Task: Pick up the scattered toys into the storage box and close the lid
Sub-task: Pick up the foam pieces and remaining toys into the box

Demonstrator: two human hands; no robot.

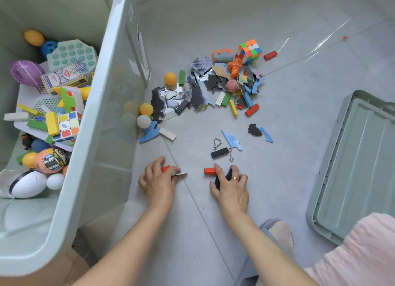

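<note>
The grey-green storage box (100,106) fills the left of the head view, with balls, cubes and blocks inside. Its lid (361,163) lies upside down on the floor at the right. My left hand (158,178) curls round a red block (165,168) and a thin flat piece (180,174) on the floor. My right hand (232,186) grips a dark flat piece (223,177), and its fingertips touch another red block (209,171). A heap of puzzle pieces and blocks (213,91) lies further out, with a colour cube (250,50) at its back.
Orange and white balls (146,114) sit against the box wall. A black block (219,152), a metal triangle and hook (218,143) and blue puzzle pieces (233,140) lie just beyond my hands. My slippered foot (277,234) is at the lower right.
</note>
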